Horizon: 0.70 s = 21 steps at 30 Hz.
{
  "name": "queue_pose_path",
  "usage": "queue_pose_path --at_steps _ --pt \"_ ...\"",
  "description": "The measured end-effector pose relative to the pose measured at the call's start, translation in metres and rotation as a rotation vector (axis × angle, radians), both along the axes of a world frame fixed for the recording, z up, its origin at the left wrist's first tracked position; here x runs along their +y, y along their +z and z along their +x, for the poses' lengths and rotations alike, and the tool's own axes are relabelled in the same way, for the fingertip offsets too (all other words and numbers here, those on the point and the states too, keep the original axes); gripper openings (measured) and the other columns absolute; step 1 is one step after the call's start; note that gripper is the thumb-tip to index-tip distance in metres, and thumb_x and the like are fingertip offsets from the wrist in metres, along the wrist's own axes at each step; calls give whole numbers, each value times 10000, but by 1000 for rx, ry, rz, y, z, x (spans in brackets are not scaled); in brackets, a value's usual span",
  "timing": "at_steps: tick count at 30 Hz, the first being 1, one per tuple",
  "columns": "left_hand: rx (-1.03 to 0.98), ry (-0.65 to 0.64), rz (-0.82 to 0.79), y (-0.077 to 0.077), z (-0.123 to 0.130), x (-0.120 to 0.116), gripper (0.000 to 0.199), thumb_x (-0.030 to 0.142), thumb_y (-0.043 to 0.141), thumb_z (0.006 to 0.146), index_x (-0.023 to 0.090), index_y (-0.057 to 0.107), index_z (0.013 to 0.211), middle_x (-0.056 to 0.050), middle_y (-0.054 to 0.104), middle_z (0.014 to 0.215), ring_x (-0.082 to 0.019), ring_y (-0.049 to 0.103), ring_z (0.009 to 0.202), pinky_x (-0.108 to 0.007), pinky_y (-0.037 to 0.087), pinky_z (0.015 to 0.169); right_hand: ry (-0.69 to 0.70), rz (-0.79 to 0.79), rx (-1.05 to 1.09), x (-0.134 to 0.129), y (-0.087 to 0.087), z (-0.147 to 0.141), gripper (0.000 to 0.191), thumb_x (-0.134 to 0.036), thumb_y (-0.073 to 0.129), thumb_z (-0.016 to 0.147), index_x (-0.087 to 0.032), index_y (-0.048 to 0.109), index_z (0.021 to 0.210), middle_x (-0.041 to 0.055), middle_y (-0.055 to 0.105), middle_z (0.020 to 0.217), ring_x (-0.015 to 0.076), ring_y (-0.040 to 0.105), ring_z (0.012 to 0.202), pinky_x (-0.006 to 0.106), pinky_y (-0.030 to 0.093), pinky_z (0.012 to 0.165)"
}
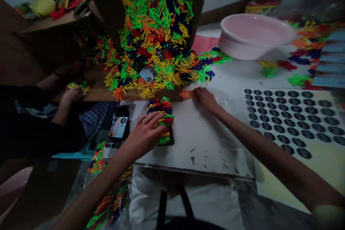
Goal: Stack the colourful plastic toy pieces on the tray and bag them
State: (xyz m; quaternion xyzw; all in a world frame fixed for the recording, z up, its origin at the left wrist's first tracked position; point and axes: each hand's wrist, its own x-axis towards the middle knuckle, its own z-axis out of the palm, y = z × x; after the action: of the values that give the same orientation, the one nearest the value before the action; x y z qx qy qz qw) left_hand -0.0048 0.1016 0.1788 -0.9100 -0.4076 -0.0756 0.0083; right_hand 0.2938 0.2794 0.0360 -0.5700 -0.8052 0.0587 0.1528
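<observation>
My left hand (147, 131) lies over rows of small coloured plastic figures (163, 106), its fingers stretched out and resting on them. The rows sit on a black patterned card (171, 139) on the white table. At the edge of the wooden board, my right hand (204, 97) has its fingers closed on orange plastic figures (185, 94). Just beyond both hands is a large heap of loose figures (159, 61) in green, yellow, orange, red and blue, spilling out of a box. Left of my left hand are black cards with a printed label (119, 127).
A pink basin (256, 39) stands at the back right. Sheets of dark octagonal stickers (288, 115) lie on the right. On the left, a co-worker's hand (71, 95) is at some figures on the board. Bagged figures (101, 205) are below the table edge.
</observation>
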Motion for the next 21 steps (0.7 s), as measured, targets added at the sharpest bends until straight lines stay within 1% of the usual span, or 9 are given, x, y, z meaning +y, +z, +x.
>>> queue_pose_path --at_steps 2,5,7,8,11,13,15,18,21 --pt "23 -19 -31 0 -3 2 177 207 590 941 258 678 1086 -73 481 1524 -281 409 1408 -466 375 1070 -86 -37 156 -15 3 4 261 -243 425 958 -162 628 1098 161 678 1110 297 600 1025 377 493 799" --pt "58 -57 -59 -3 -5 10 149 227 604 941 243 673 1072 -66 445 1553 -279 377 1431 -459 367 1081 -192 -76 589 -50 12 0 267 -403 497 964 -190 627 1059 107 714 1036 229 660 817 363 526 728" --pt "79 -84 -50 -6 -6 15 155 229 602 948 234 664 1089 -63 456 1547 -271 365 1441 -449 357 1087 -151 -149 919 -82 20 -10 336 -521 548 933 -210 622 1037 72 726 988 189 659 709 336 538 650" --pt "84 -97 -42 -7 -6 16 171 232 597 954 230 659 1113 -67 476 1532 -265 369 1440 -443 351 1091 -112 -208 1059 -99 23 -18 366 -562 571 911 -217 621 1023 65 729 982 183 663 699 323 539 617" --pt "87 -122 -20 -8 -6 17 212 245 578 971 226 646 1171 -65 546 1473 -251 400 1422 -418 338 1093 -66 -400 1359 -148 27 -48 381 -563 671 847 -226 616 1016 63 728 1017 191 700 753 320 560 620" --pt "87 -125 -1 -9 -6 16 204 240 568 976 226 649 1163 -57 582 1434 -245 418 1410 -402 344 1085 -89 -453 1459 -171 23 -68 357 -526 725 814 -230 622 986 54 716 1028 209 720 812 340 581 678" --pt "87 -119 11 -10 -7 15 185 229 569 972 221 660 1133 -54 600 1411 -242 426 1403 -395 355 1082 -125 -457 1490 -186 15 -85 351 -524 745 791 -232 639 953 45 711 989 227 721 860 355 585 727" --pt "79 -97 10 -13 -8 13 158 213 585 956 213 677 1084 -59 596 1411 -245 429 1400 -399 365 1097 -224 -408 1399 -193 4 -103 362 -556 745 766 -227 664 894 31 710 894 208 689 773 334 567 691" --pt "48 -73 16 -15 -8 10 154 189 596 941 217 683 1065 -53 597 1409 -251 441 1391 -409 379 1101 -279 -307 1319 -192 -1 -116 324 -536 737 762 -227 663 826 34 700 919 188 656 754 315 555 676"
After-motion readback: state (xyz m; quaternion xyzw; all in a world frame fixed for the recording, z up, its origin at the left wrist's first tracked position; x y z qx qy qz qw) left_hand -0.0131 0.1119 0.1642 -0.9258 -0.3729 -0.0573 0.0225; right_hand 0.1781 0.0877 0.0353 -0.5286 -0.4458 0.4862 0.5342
